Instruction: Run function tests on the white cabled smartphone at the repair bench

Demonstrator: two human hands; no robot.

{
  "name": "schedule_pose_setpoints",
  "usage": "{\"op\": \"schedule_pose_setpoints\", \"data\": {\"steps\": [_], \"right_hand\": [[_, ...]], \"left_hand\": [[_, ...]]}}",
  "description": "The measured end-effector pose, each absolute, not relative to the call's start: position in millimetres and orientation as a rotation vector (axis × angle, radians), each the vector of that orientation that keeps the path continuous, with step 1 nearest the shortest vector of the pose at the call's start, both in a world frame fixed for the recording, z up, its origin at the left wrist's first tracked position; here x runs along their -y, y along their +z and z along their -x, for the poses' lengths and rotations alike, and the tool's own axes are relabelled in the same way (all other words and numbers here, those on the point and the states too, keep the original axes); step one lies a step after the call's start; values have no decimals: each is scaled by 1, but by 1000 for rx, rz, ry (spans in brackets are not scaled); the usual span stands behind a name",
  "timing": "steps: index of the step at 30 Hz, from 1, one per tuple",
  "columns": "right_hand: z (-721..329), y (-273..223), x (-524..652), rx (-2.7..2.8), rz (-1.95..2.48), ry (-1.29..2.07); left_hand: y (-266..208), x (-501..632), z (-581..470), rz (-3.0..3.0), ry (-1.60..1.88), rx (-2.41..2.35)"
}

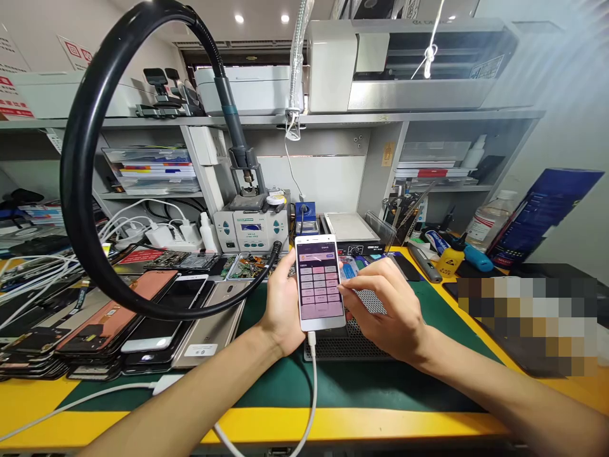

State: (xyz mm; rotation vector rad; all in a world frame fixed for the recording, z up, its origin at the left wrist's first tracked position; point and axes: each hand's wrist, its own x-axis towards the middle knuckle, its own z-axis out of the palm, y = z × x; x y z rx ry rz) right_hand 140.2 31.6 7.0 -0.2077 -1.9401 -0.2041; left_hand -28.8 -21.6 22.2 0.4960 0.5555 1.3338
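A white smartphone is held upright in my left hand, whose fingers wrap round it from behind. Its lit screen shows a grid of pinkish buttons under a dark header. A white charging cable is plugged into its bottom edge and droops over the table's front. My right hand is at the phone's right edge, thumb and index finger pinched together by the screen. Whether anything is between those fingertips I cannot make out. Below the hands lies a perforated metal plate on the green mat.
Stacked phones and screens fill the left side. A thick black hose loops in front of a soldering station. Circuit boards lie behind the hands. At right stand a yellow bottle, a clear bottle and a blue roll.
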Motion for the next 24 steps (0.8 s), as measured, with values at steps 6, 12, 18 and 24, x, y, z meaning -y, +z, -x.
{"op": "schedule_pose_setpoints", "data": {"steps": [6, 12, 18, 24], "right_hand": [[-142, 6, -30, 1992, 141, -182], [-145, 9, -26, 2054, 80, -174], [-146, 7, -28, 2109, 187, -182], [-147, 9, -26, 2102, 260, -263]], "left_hand": [[21, 22, 30, -511, 1303, -530], [24, 23, 29, -485, 1279, -543], [21, 22, 29, -485, 1308, -579], [17, 21, 30, -509, 1288, -550]]}}
